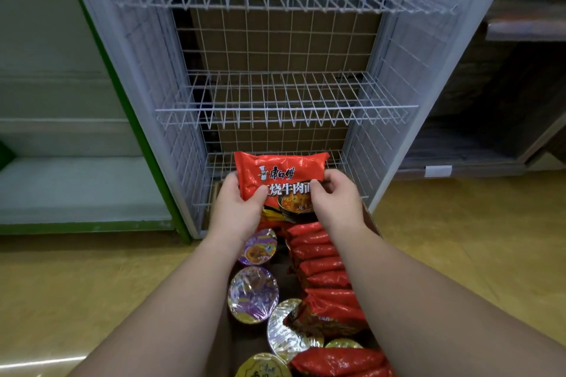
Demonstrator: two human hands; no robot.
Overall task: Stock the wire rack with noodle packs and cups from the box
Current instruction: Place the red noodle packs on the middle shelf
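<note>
A red noodle pack (280, 176) is held upright in front of the lowest basket of the white wire rack (288, 107). My left hand (237, 208) grips its left edge and my right hand (332, 197) grips its right side. Below my arms the cardboard box (372, 219) holds a row of red noodle packs (321, 263) on the right and purple-lidded noodle cups (254, 292) on the left. More cups with gold rims lie at the box's near end. The middle and upper rack shelves show no goods on them.
A green-edged white shelf unit (76, 187) stands left of the rack. Dark wooden shelving (477, 144) stands on the right. Brown cardboard shows behind the rack's wire back. The floor around the box is yellow-tan.
</note>
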